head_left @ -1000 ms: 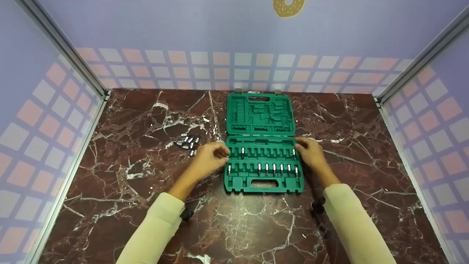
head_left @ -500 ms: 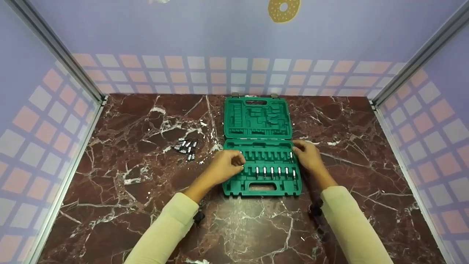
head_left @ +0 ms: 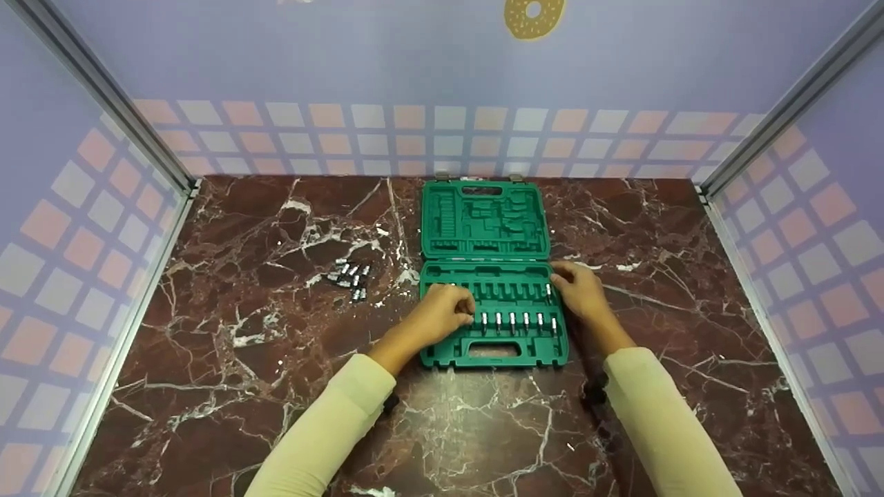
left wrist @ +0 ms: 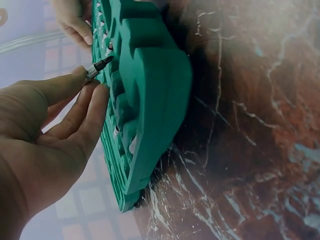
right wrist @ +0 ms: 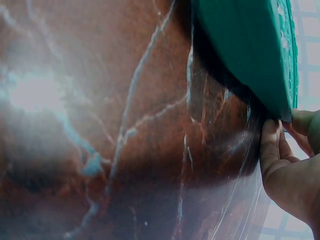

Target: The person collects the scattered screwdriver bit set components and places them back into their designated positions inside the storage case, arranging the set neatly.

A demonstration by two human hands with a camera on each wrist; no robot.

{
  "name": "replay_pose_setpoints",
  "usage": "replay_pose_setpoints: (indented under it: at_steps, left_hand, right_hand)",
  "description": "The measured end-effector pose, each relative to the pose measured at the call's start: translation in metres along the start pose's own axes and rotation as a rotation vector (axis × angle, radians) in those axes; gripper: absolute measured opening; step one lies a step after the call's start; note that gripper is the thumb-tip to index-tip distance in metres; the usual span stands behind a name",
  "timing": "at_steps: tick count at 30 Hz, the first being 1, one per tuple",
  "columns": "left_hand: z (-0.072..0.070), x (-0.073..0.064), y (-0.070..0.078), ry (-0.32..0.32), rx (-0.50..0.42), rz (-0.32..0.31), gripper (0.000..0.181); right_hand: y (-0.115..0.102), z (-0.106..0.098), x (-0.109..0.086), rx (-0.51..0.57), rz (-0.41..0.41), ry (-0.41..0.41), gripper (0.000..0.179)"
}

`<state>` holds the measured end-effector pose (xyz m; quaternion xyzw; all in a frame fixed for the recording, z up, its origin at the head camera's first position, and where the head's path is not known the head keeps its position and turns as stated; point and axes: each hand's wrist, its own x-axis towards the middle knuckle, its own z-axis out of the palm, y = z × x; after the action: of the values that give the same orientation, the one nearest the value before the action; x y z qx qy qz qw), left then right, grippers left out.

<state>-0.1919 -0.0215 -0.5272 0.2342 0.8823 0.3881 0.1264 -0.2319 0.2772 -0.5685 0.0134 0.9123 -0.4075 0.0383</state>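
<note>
My left hand [head_left: 445, 314] is over the lower left part of an open green socket case [head_left: 492, 359]. Between thumb and fingertips it pinches a small bit socket [left wrist: 97, 69], silver at the base with a dark pointed tip, tilted toward the slots. The head view hides this piece behind the fingers. My right hand [head_left: 580, 293] grips the case's right edge near the hinge, thumb on the rim and fingers outside [right wrist: 272, 142]. Several silver bit sockets [head_left: 512, 322] stand in the front row, and another [head_left: 549, 293] sits at the right end of the back row.
A loose pile of several bit sockets [head_left: 353, 277] lies on the marbled table [head_left: 276, 414] left of the case. The case's lid [head_left: 449, 235] lies open toward the back wall [head_left: 331, 138]. Side walls enclose the table at left and right.
My left hand has moved right, from the case's left edge to over its front row of slots. The right hand keeps its grip on the edge. The head view has shifted slightly.
</note>
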Motion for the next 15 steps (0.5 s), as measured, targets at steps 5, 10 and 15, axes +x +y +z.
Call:
replay_pose_setpoints:
  at_steps: [5,10,15]
  left_hand:
    - [0.0059,0.0031,-0.0008,-0.021,0.112,0.013,0.005]
    - [0.0094,0.0040,-0.0031,-0.023,0.191,0.004,0.005]
    - [0.0107,0.0060,-0.0061,0.011,0.199,-0.002,0.008]
  right_hand:
    - [-0.0006,-0.0001,0.0011,-0.005,0.010,0.006,0.035]
    - [-0.0008,0.0017,0.0016,0.000,0.003,0.009,0.035]
    - [0.0006,0.0022,0.0010,0.000,-0.014,0.024,0.035]
